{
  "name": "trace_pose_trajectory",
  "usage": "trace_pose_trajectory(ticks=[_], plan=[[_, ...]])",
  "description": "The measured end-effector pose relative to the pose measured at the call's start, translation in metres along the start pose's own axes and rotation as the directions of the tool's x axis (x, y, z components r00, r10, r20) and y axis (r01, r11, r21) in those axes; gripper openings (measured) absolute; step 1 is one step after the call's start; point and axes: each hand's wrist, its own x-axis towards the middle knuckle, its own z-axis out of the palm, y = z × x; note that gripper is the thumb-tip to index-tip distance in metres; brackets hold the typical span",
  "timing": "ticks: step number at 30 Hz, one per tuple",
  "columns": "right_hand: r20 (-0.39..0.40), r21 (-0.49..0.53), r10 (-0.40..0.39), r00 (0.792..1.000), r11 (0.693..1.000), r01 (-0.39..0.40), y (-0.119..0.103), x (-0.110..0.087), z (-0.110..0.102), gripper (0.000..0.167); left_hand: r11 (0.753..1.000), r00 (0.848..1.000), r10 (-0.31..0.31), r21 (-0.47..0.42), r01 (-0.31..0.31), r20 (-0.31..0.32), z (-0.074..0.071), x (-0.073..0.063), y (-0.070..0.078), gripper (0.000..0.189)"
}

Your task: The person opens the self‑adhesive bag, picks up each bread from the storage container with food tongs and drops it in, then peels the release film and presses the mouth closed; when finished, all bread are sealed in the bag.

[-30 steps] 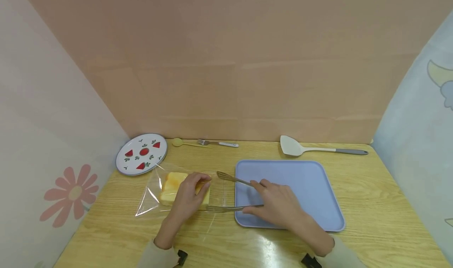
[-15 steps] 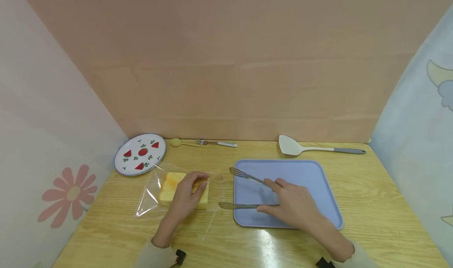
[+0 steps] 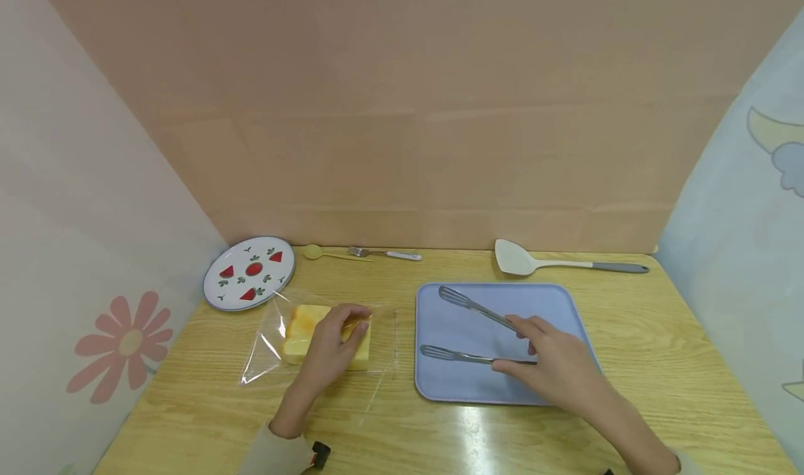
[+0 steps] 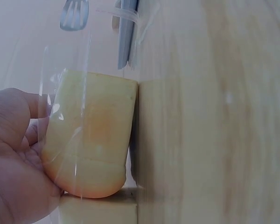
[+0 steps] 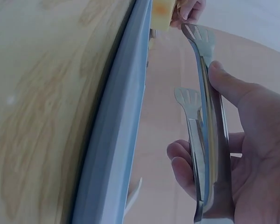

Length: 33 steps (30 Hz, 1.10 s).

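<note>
Yellow bread pieces [image 3: 303,330] lie inside a clear plastic bag [image 3: 266,353] at left centre of the table. My left hand [image 3: 333,342] bends over the bread, fingers and thumb pinching the bag's film near its right end. In the left wrist view the bread [image 4: 95,126] shows through the film, with another piece below it. My right hand [image 3: 562,367] grips metal tongs [image 3: 474,358] with slotted ends, thumb on one arm and fingers on the other. The tongs' arms are spread with nothing between them, over the blue tray [image 3: 433,388].
At the back left stands a white plate [image 3: 235,280] with a watermelon pattern. A yellow spoon [image 3: 314,252] and a fork [image 3: 402,255] lie along the back edge. The white spatula [image 3: 516,258] with a grey handle lies behind the tray.
My right hand has moved right, drawing the tongs from the bag's right end to over the tray. The left hand and the bread have stayed in place.
</note>
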Motion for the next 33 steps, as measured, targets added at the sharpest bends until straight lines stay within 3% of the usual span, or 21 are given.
trace_pose_trajectory(ticks=[4,15,26,33], plan=[[0.019,0.024,0.048,0.999,0.999,-0.048,0.008,-0.006,-0.007,0.080,0.999,0.999,-0.034,0.000,0.034,0.005,-0.001,0.001,0.004,0.017],[-0.005,0.050,0.122,0.993,0.991,-0.121,0.035,-0.024,-0.024,0.071,1.000,1.000,-0.002,0.028,0.002,-0.006,-0.001,0.000,0.002,0.015],[-0.082,0.038,0.240,0.967,0.971,-0.238,0.063,-0.046,-0.035,0.075,0.999,1.000,-0.009,0.033,0.009,0.001,0.000,0.001,0.000,0.016],[-0.102,0.041,0.275,0.956,0.961,-0.272,0.078,-0.052,-0.039,0.074,0.999,0.999,-0.038,0.021,0.038,0.005,0.000,0.001,0.000,0.016]])
